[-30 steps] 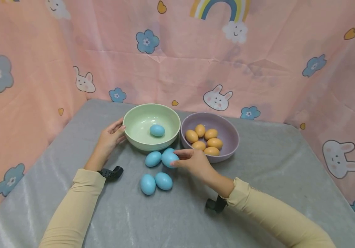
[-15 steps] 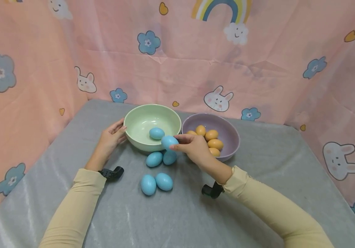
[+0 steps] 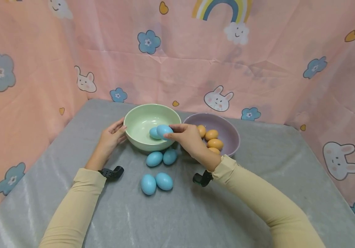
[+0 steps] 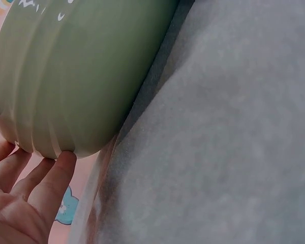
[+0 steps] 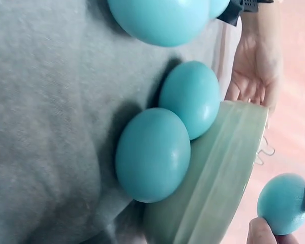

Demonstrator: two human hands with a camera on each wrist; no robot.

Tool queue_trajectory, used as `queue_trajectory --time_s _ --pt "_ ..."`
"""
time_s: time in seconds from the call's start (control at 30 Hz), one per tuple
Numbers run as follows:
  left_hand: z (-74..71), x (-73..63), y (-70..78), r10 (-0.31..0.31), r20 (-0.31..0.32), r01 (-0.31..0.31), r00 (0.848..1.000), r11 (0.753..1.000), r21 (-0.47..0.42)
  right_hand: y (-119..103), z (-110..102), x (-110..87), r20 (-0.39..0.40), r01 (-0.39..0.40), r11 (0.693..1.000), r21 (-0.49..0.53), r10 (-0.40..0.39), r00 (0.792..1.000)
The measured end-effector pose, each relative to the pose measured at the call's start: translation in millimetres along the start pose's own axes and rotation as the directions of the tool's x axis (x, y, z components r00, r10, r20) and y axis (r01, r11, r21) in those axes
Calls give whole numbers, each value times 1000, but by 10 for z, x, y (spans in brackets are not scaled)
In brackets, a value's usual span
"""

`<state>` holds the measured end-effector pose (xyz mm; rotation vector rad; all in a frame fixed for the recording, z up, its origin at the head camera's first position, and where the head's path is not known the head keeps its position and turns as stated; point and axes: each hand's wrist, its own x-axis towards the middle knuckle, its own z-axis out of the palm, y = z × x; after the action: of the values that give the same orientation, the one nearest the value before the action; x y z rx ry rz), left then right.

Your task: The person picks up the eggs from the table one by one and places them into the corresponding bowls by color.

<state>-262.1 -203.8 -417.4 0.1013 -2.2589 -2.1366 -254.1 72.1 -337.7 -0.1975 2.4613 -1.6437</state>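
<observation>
Pink printed cloth [image 3: 177, 69] walls in the scene, behind a grey tabletop [image 3: 118, 220]. Near its far edge sit two bowls: the green bowl [image 3: 140, 131] on the left, the purple bowl [image 3: 229, 134] just beside it on the right.

The left hand [image 3: 110, 136] is at the green bowl's left side, fingers fairly straight, their tips against its outer wall. The right hand [image 3: 189, 137] reaches in from the right with a blue egg [image 3: 165, 132] pinched between thumb and fingers.

That egg lies at the fingertips, left of the palm, over the right part of the green bowl; the right wrist view shows it above the rim. Its long axis seems to run roughly sideways. A second blue egg, the bowl egg [image 3: 154, 133], lies inside, partly hidden behind the pinched one; whether the two touch, I cannot tell. The left hand is farther from both.

Four more blue eggs rest on the tabletop: the far pair [image 3: 154, 159] just before the green bowl, the near pair [image 3: 148, 184] closer to the person. Orange eggs [image 3: 215, 144] lie in the purple bowl, some hidden by the right hand.
</observation>
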Motion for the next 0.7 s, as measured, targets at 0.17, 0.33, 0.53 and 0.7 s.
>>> queue_trajectory --time_s 0.17,0.33,0.53,0.7 --pt "-8 3 -11 1 5 -1 1000 1000 -10 -48 31 87 -18 -14 1000 19 15 1000" --pt "-10 1 -2 3 4 -3 1000 1000 -1 -69 67 154 -19 -24 1000 3 24 1000" --pt "-15 1 -5 0 8 0 1000 1000 4 -46 146 236 -22 -7 997 -76 5 1000" --pt "-16 -5 -3 1 12 -1 1000 1000 12 -36 228 313 -5 -5 994 -111 4 1000"
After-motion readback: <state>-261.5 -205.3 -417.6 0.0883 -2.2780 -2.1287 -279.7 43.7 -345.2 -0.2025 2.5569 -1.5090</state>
